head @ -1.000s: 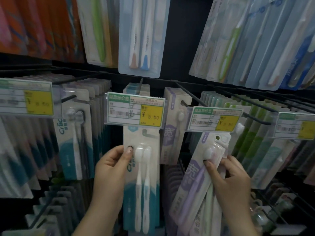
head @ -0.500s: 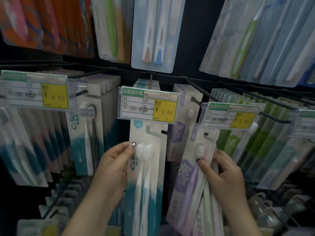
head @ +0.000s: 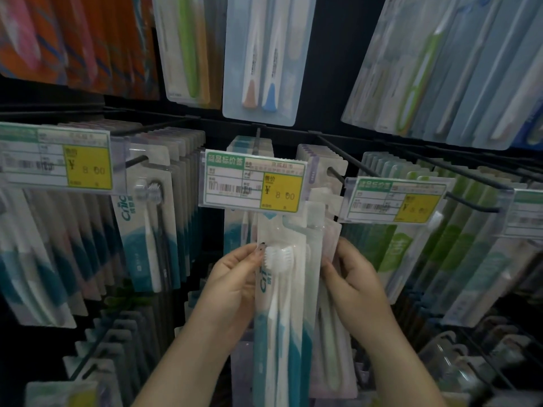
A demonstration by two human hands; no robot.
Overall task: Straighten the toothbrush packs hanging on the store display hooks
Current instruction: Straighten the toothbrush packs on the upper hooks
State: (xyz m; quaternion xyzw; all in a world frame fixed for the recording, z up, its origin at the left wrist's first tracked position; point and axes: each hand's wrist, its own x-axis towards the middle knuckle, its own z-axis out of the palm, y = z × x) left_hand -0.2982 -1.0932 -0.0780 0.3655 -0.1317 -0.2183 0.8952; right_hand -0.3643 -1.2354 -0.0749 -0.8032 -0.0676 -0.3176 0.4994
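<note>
Glossy teal-and-white toothbrush pack point(head: 282, 304) (flat, oblong), left hand point(head: 232, 277) pinching its edge, right hand point(head: 352, 280) gripping purple pack point(head: 329, 318) behind.

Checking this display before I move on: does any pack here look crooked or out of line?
Yes. The teal-and-white pack held between the left hand and right hand leans slightly, its top under the middle price tag. The packs on the left hook hang in an even row.
</note>
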